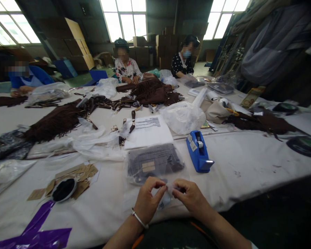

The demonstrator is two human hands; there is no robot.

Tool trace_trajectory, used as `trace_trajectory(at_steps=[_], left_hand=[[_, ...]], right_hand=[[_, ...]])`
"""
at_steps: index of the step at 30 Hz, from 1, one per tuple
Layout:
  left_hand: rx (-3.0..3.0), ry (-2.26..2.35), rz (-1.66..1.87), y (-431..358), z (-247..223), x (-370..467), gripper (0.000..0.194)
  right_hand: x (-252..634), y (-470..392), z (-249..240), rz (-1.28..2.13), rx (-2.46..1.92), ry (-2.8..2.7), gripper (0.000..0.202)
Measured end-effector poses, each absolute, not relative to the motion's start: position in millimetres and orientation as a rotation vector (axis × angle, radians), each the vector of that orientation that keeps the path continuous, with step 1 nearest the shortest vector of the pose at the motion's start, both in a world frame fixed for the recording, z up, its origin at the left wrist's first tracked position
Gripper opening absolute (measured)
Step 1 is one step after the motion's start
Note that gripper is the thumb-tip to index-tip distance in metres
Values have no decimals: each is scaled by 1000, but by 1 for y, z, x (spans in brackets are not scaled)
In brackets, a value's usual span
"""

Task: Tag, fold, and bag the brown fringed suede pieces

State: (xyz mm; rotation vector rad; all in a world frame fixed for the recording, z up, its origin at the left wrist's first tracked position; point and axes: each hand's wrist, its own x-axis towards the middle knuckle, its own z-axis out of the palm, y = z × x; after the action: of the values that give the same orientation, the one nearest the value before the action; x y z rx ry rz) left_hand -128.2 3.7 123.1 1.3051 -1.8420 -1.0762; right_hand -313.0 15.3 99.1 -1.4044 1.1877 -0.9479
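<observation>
The left hand [148,197] and right hand [189,196] each pinch thumb to finger, on what I cannot tell, and the bag [158,157] at their 11 o'clock on the counter [101,204] could crease if they tug unevenly.

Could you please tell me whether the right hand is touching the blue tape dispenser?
Apart: the head view shows white tablecloth between the right hand and the blue tape dispenser.

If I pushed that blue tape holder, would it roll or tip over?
The blue tape holder probably won't roll: its body is long and boxy. It likely won't tip easily, as it sits low. The white cloth underneath looks soft and might bunch up.
</observation>
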Motion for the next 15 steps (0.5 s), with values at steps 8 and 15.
trace_trajectory(at_steps=[8, 15], left_hand=[[1385, -1335, -1249, -3, 106, -119, 29], [1345, -887, -1208, -26, 96, -90, 44]], right_hand=[[-320, 7, 95, -968, -1103, 1152, 28], [-372, -45, 89, -1382, -815, 1174, 40]])
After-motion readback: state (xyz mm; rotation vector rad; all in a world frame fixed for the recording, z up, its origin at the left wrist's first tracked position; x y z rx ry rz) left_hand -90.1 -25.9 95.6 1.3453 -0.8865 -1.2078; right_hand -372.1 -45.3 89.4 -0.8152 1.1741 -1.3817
